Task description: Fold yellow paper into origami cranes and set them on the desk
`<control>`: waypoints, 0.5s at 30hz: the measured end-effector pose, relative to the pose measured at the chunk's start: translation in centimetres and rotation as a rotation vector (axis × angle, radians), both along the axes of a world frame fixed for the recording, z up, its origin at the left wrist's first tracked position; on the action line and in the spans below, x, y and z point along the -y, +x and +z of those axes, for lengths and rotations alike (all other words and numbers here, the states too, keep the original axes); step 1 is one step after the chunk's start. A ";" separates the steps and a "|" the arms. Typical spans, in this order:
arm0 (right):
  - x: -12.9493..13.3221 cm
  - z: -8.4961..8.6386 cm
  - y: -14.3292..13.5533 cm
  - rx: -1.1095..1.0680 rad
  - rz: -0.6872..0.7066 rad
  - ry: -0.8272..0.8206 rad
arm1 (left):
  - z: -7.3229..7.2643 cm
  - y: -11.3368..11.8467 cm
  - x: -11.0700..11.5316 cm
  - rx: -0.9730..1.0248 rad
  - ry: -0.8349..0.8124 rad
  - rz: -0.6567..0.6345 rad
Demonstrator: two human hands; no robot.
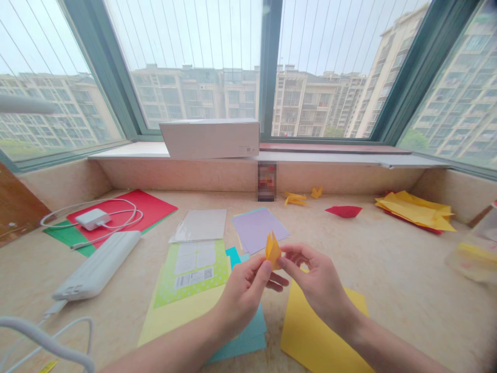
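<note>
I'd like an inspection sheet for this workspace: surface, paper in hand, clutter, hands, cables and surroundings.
Surface: mottled beige countertop.
Paper in hand: small folded yellow paper piece, pointed at the top.
Clutter: white power strip at left; white charger on red paper; yellow paper sheet at near right; red folded paper toward the back; pixelated item at the back wall, unidentifiable.
Hands: left hand and right hand both hold the folded piece, raised above the countertop.
Cables: thin white cable looped about the charger; thick white cable in the near left corner.
Surroundings: white box before the window; apartment buildings outside.
</note>
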State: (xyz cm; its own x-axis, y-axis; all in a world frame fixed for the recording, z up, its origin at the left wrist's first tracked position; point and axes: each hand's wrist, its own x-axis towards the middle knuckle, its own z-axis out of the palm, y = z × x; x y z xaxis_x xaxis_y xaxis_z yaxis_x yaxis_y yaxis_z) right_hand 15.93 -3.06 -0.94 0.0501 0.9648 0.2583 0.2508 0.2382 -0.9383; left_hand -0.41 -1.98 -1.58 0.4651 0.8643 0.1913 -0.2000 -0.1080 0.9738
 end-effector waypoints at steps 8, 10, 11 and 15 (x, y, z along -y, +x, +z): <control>-0.1 -0.2 -0.1 0.003 -0.014 0.076 | 0.0 0.1 -0.1 -0.047 0.028 0.002; -0.1 -0.4 -0.2 0.008 -0.010 0.108 | -0.1 0.0 -0.2 -0.055 0.035 0.004; 0.0 -0.4 -0.2 0.012 -0.003 0.120 | -0.2 0.0 -0.2 -0.056 0.037 0.005; 0.0 -0.4 -0.3 0.057 0.017 0.178 | -0.5 0.0 -0.4 -0.037 0.023 0.004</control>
